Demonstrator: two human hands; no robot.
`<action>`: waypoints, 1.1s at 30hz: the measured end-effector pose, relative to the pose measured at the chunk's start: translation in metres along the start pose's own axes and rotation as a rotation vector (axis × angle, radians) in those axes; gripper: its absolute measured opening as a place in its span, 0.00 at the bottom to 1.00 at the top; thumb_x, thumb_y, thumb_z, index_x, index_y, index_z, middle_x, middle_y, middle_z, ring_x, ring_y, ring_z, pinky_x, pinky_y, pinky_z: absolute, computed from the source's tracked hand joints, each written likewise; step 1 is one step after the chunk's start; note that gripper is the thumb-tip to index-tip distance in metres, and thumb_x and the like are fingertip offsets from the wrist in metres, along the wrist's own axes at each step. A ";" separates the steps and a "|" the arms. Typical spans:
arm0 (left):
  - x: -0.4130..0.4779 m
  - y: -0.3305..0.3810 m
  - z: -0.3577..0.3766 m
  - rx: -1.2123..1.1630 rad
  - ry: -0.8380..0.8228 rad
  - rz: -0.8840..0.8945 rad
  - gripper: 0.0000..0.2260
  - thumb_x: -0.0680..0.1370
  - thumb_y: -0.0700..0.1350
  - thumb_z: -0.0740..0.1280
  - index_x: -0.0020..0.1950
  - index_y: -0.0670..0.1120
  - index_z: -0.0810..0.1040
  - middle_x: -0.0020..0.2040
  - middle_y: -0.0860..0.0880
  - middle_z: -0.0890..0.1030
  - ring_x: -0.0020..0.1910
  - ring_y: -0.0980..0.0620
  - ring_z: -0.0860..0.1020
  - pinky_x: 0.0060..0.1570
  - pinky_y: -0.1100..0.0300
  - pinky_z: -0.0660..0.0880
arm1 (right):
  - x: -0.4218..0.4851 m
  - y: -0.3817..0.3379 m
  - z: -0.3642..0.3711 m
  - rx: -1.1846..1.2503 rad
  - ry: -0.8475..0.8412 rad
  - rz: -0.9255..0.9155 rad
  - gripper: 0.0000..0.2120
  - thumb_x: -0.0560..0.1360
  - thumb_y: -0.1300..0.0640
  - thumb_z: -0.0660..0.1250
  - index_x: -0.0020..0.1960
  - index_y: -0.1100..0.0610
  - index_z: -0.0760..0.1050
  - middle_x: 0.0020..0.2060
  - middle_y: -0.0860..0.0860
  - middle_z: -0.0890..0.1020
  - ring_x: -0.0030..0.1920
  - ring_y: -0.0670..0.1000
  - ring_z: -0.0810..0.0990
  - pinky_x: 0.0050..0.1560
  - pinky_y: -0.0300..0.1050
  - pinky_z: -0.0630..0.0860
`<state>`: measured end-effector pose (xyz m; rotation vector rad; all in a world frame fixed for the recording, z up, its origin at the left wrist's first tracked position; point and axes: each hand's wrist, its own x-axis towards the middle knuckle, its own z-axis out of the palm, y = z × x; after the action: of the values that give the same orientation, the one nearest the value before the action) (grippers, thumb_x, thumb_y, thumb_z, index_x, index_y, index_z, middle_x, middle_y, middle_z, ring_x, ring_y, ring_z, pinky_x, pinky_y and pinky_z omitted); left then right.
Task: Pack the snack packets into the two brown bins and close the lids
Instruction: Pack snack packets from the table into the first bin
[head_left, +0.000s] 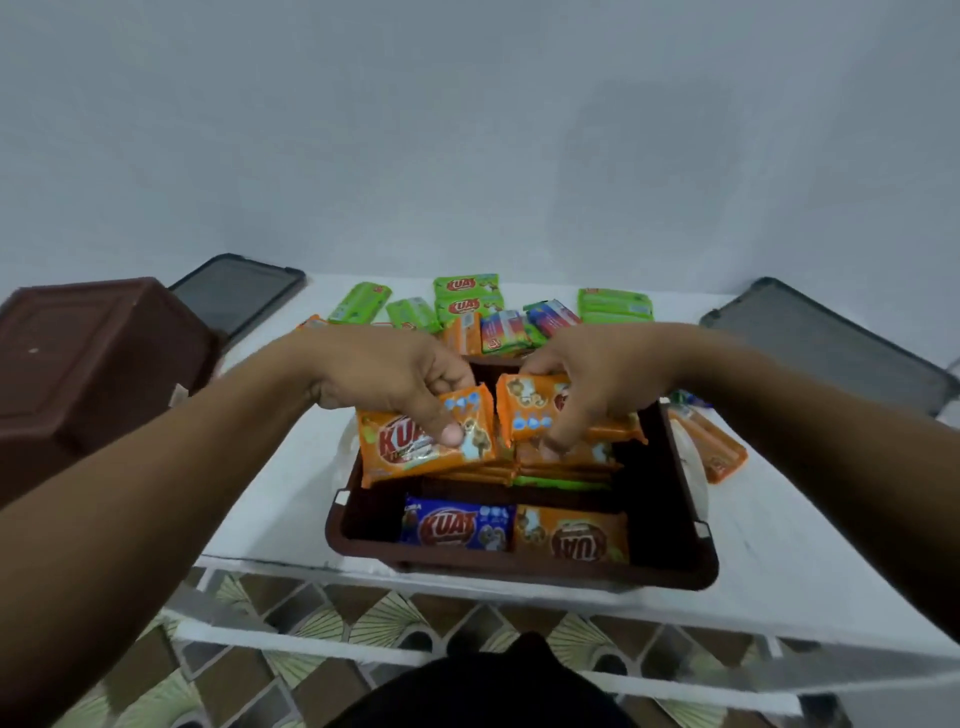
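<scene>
Crowding the white table (779, 545) behind the open brown bin (519, 569) are glossy green packets (467, 296), while a second bin (93, 364) is seen upturned at left, with a flat dark left lid (239, 291) and right lid (831, 353) at the back corners. An orange packet (400, 457) is pinched by the left hand (384, 379) with thumb and curled fingers. A second orange packet (530, 410) is gripped by the curled right hand (597, 384), both over stacked packets in the bin's far half; a blue packet (457, 525) is laid flat nearer.
</scene>
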<state>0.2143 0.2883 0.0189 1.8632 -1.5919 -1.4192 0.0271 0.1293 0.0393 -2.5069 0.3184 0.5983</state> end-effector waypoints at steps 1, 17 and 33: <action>0.005 -0.001 0.005 -0.001 -0.030 -0.017 0.10 0.75 0.40 0.76 0.50 0.37 0.79 0.41 0.44 0.84 0.39 0.49 0.81 0.40 0.58 0.76 | -0.002 0.003 0.006 -0.016 -0.006 0.010 0.20 0.64 0.42 0.80 0.52 0.47 0.81 0.44 0.43 0.86 0.44 0.43 0.85 0.52 0.50 0.82; 0.048 -0.004 0.048 0.333 -0.194 -0.154 0.07 0.79 0.50 0.73 0.50 0.46 0.83 0.42 0.54 0.82 0.41 0.55 0.79 0.46 0.57 0.73 | 0.006 0.029 0.094 -0.140 -0.073 0.027 0.18 0.73 0.46 0.74 0.56 0.53 0.75 0.40 0.45 0.78 0.39 0.44 0.77 0.37 0.37 0.71; 0.050 -0.014 0.062 0.491 -0.287 -0.190 0.09 0.83 0.53 0.65 0.60 0.52 0.72 0.53 0.52 0.77 0.51 0.49 0.75 0.49 0.55 0.71 | 0.018 0.034 0.100 -0.103 -0.099 0.060 0.22 0.72 0.36 0.71 0.57 0.51 0.78 0.49 0.48 0.83 0.48 0.49 0.80 0.49 0.45 0.78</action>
<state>0.1663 0.2708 -0.0440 2.2049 -2.1054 -1.5320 -0.0036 0.1544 -0.0600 -2.5621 0.3345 0.7783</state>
